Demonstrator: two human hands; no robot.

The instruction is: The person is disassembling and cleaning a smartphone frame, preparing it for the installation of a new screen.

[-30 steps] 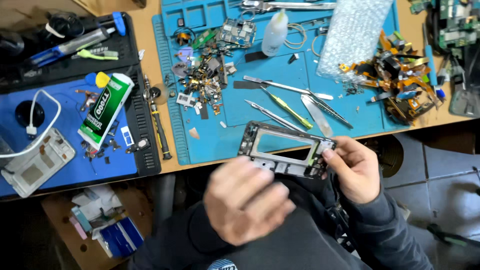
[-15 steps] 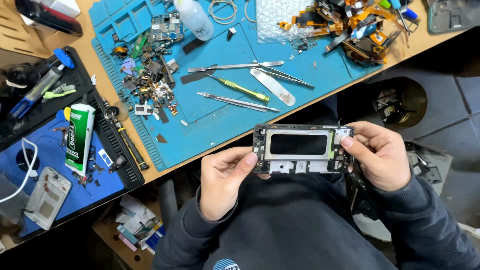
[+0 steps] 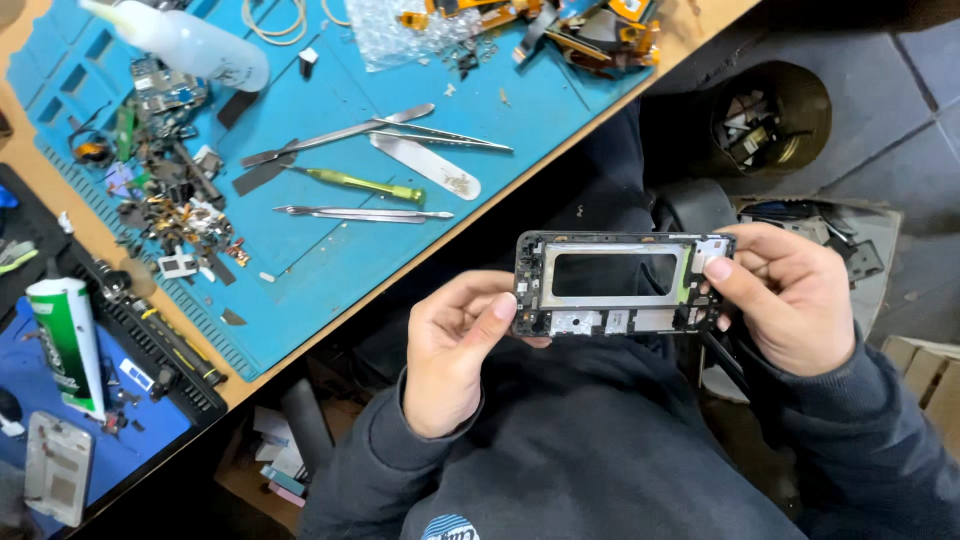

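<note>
A phone's inner frame (image 3: 618,284), dark with a rectangular opening and silver shields, is held level over my lap, off the table's edge. My left hand (image 3: 458,349) grips its left end, thumb on the front. My right hand (image 3: 787,292) grips its right end, thumb pressed on the upper right corner. Both sleeves are dark.
A blue work mat (image 3: 330,215) on the wooden table carries tweezers (image 3: 365,213), a green-handled tool (image 3: 365,184), a metal spudger (image 3: 425,165), a squeeze bottle (image 3: 185,45) and several small phone parts (image 3: 175,205). A green tube (image 3: 65,345) lies left. A bin (image 3: 765,125) stands on the floor.
The view has swung right and down, away from the table. Both hands brought the frame off the mat's edge over my lap, and my left hand shifted from covering it to gripping its left end.
</note>
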